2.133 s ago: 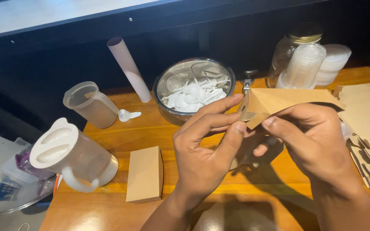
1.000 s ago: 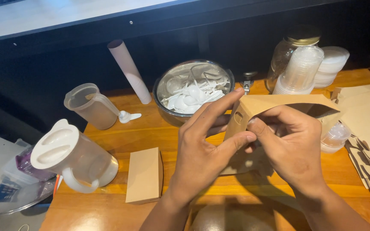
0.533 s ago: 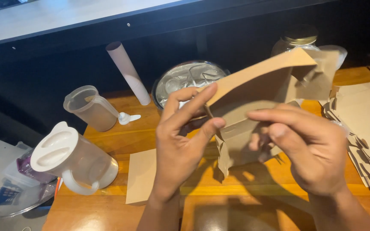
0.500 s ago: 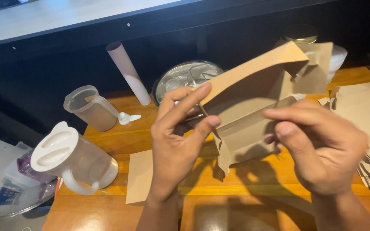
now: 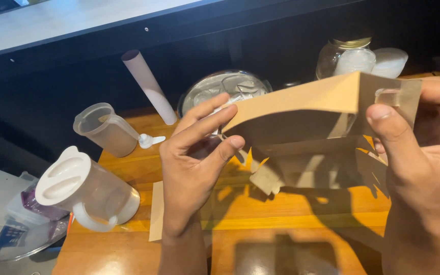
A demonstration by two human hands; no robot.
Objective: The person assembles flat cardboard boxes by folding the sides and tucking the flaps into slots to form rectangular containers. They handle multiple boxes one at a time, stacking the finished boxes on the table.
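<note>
I'm pinching the brown cardboard box [image 5: 301, 109] at both ends: left hand [image 5: 192, 163] gripping its near corner, right hand [image 5: 423, 153] thumb pressing its far flap.

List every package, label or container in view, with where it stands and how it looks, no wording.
Brown cardboard box: half-folded, held up between left hand and right hand.
Flat brown carton: on the table under the left wrist.
Glass jar: back right, gold lid.
Clear jug: front left, on its side, white lid.
Plastic packet: far left, clear, purple and blue print.
No screens or signs.
</note>
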